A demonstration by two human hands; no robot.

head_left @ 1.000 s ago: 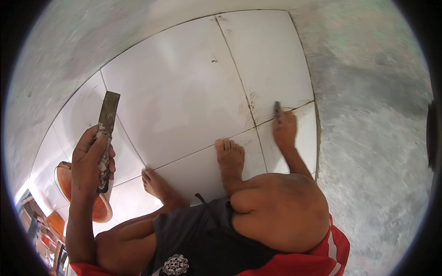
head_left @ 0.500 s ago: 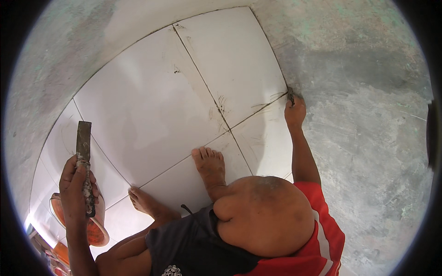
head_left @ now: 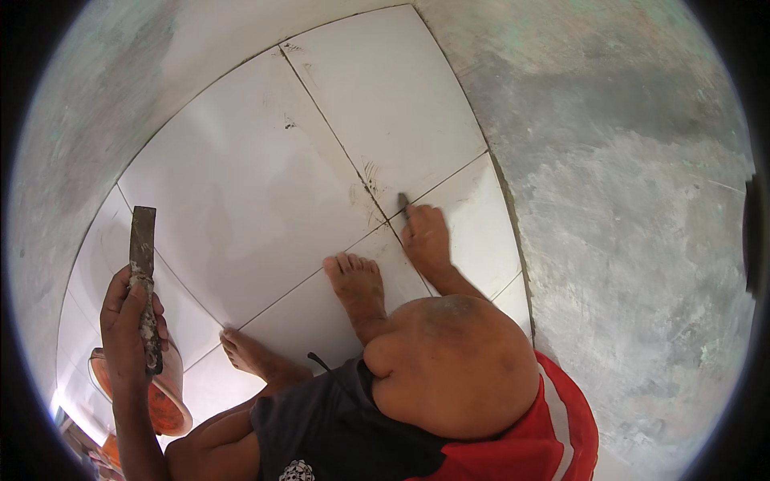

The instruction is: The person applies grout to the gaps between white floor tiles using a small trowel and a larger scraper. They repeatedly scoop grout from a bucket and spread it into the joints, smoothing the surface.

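Note:
My left hand [head_left: 122, 329] is closed round the handle of a putty knife [head_left: 143, 240], held above the floor at the left. The knife's flat blade points up and away from me, and pale, crusty residue coats its lower part. My right hand [head_left: 427, 239] grips a small dark scraping piece [head_left: 403, 202], slightly blurred; most of it is hidden by my fingers. That piece is over the joint between white floor tiles [head_left: 233, 192], close to where the joints cross. Dark grout smears [head_left: 370, 178] mark the tile beside the crossing.
An orange bucket [head_left: 172, 409] stands at the left, partly behind my left hand. My bare feet [head_left: 355, 280] rest on the tiles. A grey plastered wall [head_left: 626, 264] borders the floor on the right, and another wall [head_left: 104, 104] runs along the far left.
My right hand has moved left along the tile joint, from the right wall to near the crossing, with the small dark piece in it. My left hand stays nearly still.

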